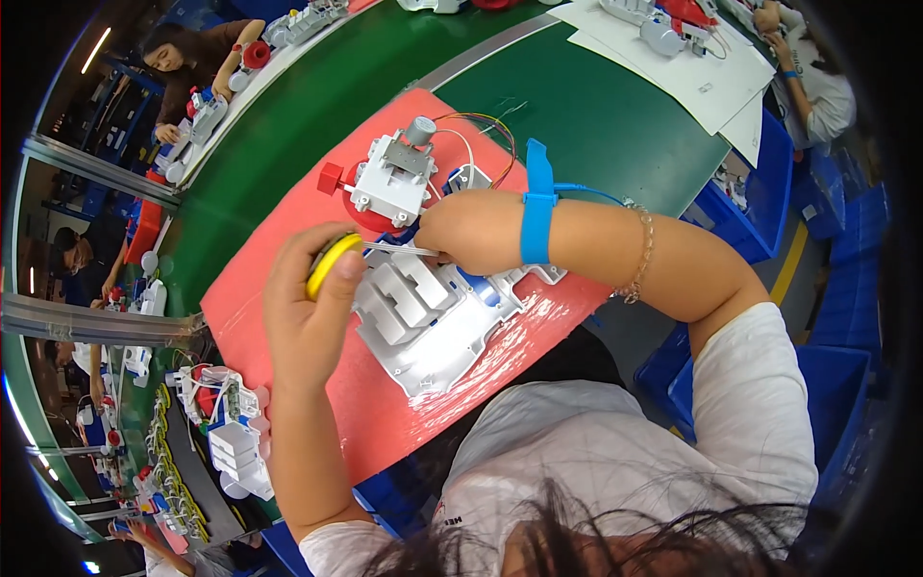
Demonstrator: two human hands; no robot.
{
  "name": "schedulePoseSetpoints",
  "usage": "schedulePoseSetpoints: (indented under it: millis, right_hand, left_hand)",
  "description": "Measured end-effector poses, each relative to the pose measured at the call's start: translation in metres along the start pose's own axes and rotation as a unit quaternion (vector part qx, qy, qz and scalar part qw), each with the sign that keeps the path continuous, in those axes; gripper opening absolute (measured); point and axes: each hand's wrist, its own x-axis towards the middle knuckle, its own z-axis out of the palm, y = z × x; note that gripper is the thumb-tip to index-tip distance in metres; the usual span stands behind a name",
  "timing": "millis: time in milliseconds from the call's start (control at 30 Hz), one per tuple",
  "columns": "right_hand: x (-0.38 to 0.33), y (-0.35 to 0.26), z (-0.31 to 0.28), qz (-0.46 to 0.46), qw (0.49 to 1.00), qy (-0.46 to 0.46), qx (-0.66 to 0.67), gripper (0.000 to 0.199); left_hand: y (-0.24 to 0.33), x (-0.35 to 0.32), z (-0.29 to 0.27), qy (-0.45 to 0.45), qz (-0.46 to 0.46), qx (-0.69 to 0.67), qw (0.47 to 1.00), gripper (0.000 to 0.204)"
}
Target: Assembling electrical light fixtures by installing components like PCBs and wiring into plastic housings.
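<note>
Left hand [306, 308]: grip closed around the yellow handle [330, 263] of a screwdriver, thumb and fingers wrapped over its butt. The metal shaft [396, 249] runs level to the person's right and ends under the fingers of the right hand [473, 231].

Right hand: fingers curled downward, pinching or steadying the shaft tip at the joint between two parts; whether they also hold a screw cannot be told, as the fingertips are hidden. A blue wrist strap [537, 204] with a blue lead sits on that wrist, a bead bracelet [640, 255] further up the forearm.

Work piece: a white plastic housing [433, 322] lies flat on the red mat [279, 288], directly below the shaft. Touching its far edge stands a white gear unit [392, 183] with a grey motor [419, 130], a red knob [332, 178] and coloured wires [486, 125].

Progress, as judged: the two sub-assemblies are brought together and fastening is in hand; the housing remains open, no cover fitted.

Pose: left forearm rises from the lower edge, wrist bent inward; right forearm crosses from the right, elbow high above the green desk [596, 115].
</note>
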Motion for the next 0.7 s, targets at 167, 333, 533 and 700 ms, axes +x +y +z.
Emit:
schedulePoseSetpoints:
  millis: [167, 333, 533, 700]
  right_hand:
    - [0.001, -0.003, -0.008, 0.035, 0.998, -0.051, 0.022, 0.015]
    - [-0.004, -0.005, -0.004, 0.023, 0.997, 0.027, 0.066, 0.013]
    - [-0.005, -0.003, 0.001, 0.018, 0.997, 0.022, 0.071, 0.011]
    - [-0.001, -0.009, -0.004, 0.026, 0.997, 0.018, 0.064, 0.014]
  left_hand:
    - [-0.007, -0.012, 0.006, 0.052, 0.002, 0.057, 0.997, 0.027]
    - [-0.018, -0.012, 0.010, 0.038, -0.011, 0.028, 0.999, 0.027]
    - [-0.013, -0.013, 0.013, -0.092, 0.075, 0.141, 0.983, 0.060]
    - [0.004, -0.017, 0.018, -0.105, 0.099, 0.265, 0.953, 0.061]
